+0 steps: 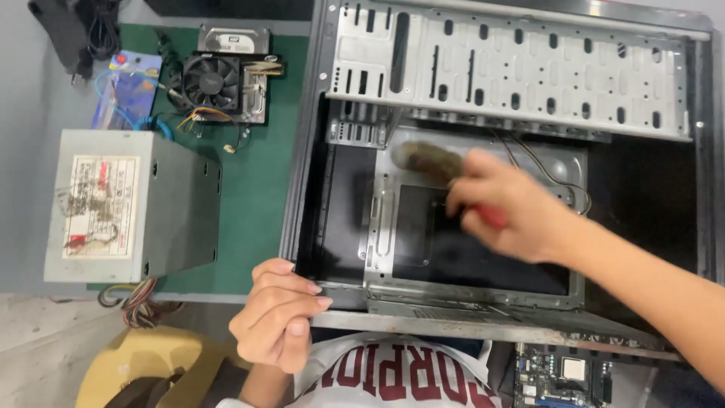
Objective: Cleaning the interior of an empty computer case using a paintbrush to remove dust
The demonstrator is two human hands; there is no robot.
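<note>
An open metal computer case lies on its side in front of me, with its bare motherboard tray showing inside. My right hand is inside the case, closed around a red-handled brush whose bristles are blurred against the tray's upper left. My left hand grips the case's near lower-left edge, fingers curled over the rim.
A grey power supply with loose cables sits at the left on a green mat. Behind it lie a cooler fan, a hard drive and a blue packet. A motherboard lies at the bottom right. A yellow object sits lower left.
</note>
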